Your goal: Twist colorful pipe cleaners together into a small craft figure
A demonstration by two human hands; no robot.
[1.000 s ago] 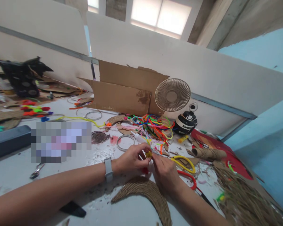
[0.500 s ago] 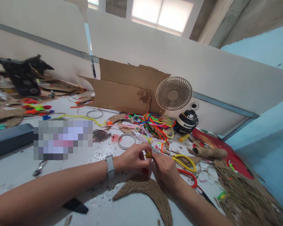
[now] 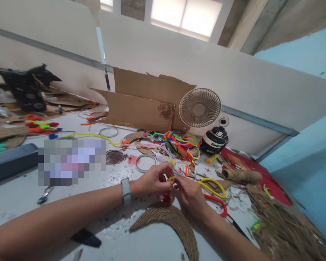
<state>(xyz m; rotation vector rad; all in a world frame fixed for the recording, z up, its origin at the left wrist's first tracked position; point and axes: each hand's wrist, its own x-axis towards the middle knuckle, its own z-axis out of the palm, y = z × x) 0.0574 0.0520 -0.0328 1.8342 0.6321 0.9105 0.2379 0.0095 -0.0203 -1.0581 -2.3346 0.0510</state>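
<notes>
My left hand, with a grey-strapped watch on its wrist, pinches a small yellow pipe cleaner between thumb and fingertips. From the other side, the fingertips of my right hand close on the same yellow piece. Just under the hands shows a small fuzzy red piece; whether it is joined to the yellow one I cannot tell. Nearer to me, a crescent wrapped in brown twine lies on the white table. Beside my right hand are a yellow handle loop and a red handle loop.
Behind the hands lie a heap of coloured pipe cleaners and a tape-like ring. A fan stands before a cardboard sheet. To the right are a cardboard tube and loose brown twine.
My fingers have shifted slightly around the yellow pipe cleaner, and less of it shows. The red piece below the hands is more visible. Both arms stay nearly in place.
</notes>
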